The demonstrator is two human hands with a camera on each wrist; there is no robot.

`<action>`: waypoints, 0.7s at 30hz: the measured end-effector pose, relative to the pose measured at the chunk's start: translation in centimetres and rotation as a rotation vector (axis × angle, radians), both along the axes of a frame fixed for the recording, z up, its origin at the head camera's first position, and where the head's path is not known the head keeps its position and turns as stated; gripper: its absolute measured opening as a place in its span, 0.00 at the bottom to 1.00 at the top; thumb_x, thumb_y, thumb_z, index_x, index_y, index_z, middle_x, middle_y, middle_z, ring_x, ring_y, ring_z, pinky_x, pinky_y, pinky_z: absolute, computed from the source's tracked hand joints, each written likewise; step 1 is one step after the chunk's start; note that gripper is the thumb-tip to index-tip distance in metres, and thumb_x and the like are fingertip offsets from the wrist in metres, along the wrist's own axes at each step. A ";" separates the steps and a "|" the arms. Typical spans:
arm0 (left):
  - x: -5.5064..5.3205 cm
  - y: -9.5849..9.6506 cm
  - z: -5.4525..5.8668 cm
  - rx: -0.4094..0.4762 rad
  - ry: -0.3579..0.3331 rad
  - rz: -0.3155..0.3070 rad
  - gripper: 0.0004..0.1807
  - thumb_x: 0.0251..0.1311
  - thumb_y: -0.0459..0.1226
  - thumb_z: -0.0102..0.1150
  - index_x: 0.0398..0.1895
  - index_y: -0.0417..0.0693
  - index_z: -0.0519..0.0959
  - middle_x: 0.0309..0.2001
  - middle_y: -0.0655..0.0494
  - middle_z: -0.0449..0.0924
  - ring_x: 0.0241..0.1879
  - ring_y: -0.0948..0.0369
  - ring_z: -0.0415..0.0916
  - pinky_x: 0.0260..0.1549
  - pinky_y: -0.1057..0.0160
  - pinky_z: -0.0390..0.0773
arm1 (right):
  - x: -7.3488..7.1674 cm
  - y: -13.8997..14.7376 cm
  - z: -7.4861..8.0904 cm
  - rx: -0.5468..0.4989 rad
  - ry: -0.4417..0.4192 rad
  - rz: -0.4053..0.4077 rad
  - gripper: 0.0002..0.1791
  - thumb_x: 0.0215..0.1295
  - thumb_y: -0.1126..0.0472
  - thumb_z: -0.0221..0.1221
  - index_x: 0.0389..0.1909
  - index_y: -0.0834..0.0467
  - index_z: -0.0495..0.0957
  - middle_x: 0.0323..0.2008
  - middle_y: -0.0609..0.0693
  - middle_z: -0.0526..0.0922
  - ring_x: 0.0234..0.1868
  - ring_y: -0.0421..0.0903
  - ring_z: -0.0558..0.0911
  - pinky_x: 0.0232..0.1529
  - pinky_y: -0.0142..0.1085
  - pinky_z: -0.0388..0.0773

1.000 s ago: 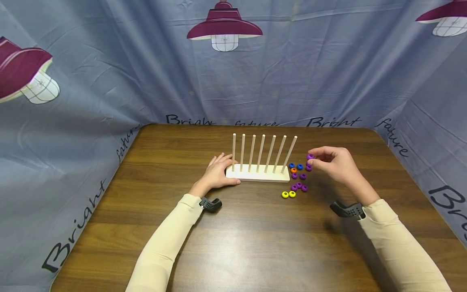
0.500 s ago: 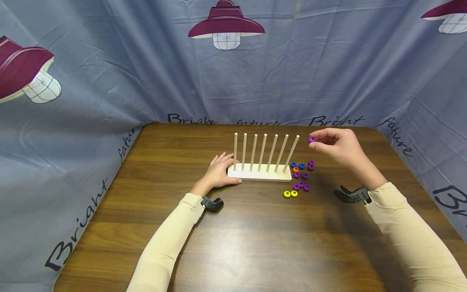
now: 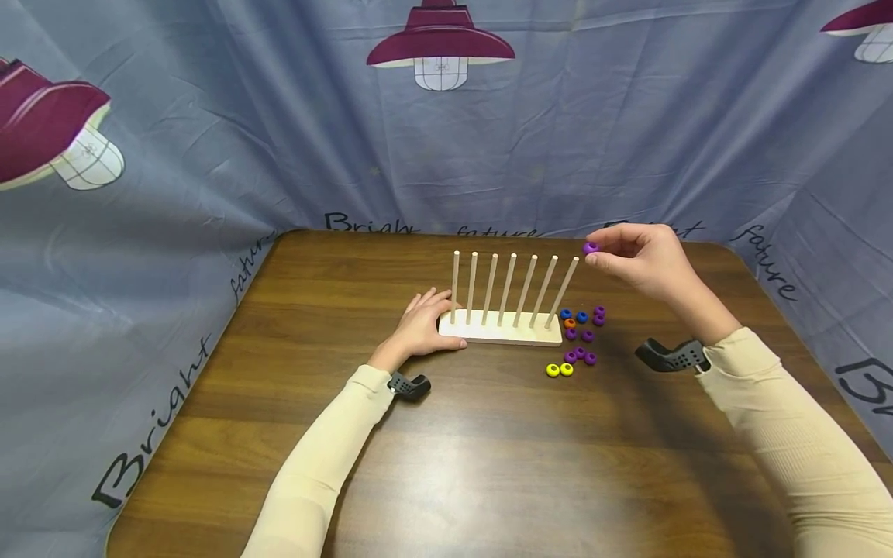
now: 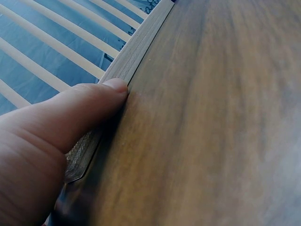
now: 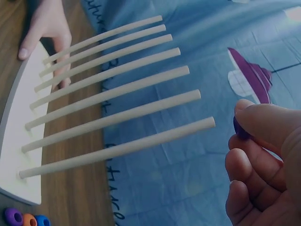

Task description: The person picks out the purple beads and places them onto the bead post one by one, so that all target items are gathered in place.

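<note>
My left hand [image 3: 420,327] grips the left end of a pale wooden peg stand [image 3: 498,335], thumb along its near edge and fingers round the far side. In the left wrist view the thumb [image 4: 101,96] presses the base's side. Several bare upright pegs [image 5: 117,146] rise from the base in a row. My right hand [image 3: 649,260] pinches a purple bead [image 3: 591,248] between thumb and fingers. It is raised just right of the tip of the rightmost peg, apart from it. In the right wrist view the bead [image 5: 241,130] is mostly hidden by the thumb.
Right of the stand lie loose beads on the brown wooden table [image 3: 446,457]: two blue beads [image 3: 582,318], one orange bead [image 3: 570,323], several purple beads [image 3: 587,336] and two yellow beads [image 3: 567,370]. A blue-grey printed curtain [image 3: 293,155] hangs behind and beside the table.
My right hand has lifted the purple bead up off the bead group and brought it left toward the rightmost peg's tip. The left hand keeps its place on the stand.
</note>
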State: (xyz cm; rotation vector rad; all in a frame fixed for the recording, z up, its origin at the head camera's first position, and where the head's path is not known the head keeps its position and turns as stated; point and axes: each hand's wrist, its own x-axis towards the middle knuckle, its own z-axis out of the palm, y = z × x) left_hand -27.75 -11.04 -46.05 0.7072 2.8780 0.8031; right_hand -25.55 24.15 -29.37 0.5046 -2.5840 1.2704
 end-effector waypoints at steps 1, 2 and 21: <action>-0.1 0.0 0.0 -0.001 0.000 -0.001 0.40 0.50 0.58 0.73 0.66 0.54 0.77 0.78 0.48 0.62 0.82 0.45 0.48 0.81 0.42 0.41 | 0.0 -0.1 0.0 -0.002 -0.001 0.000 0.15 0.59 0.66 0.71 0.46 0.68 0.85 0.28 0.20 0.83 0.28 0.25 0.83 0.28 0.20 0.77; -0.1 0.1 0.0 -0.001 0.000 0.000 0.40 0.49 0.58 0.73 0.66 0.54 0.77 0.78 0.48 0.62 0.82 0.45 0.48 0.81 0.42 0.41 | 0.1 -0.2 0.1 0.000 -0.001 0.001 0.15 0.60 0.66 0.71 0.46 0.68 0.85 0.28 0.20 0.83 0.28 0.25 0.83 0.28 0.19 0.77; -0.1 0.2 -0.1 0.003 0.002 0.005 0.40 0.49 0.58 0.73 0.65 0.53 0.77 0.78 0.47 0.61 0.82 0.44 0.48 0.81 0.41 0.42 | -0.1 -0.7 0.1 0.026 0.024 0.014 0.14 0.60 0.66 0.71 0.47 0.66 0.86 0.28 0.19 0.82 0.28 0.23 0.82 0.28 0.18 0.76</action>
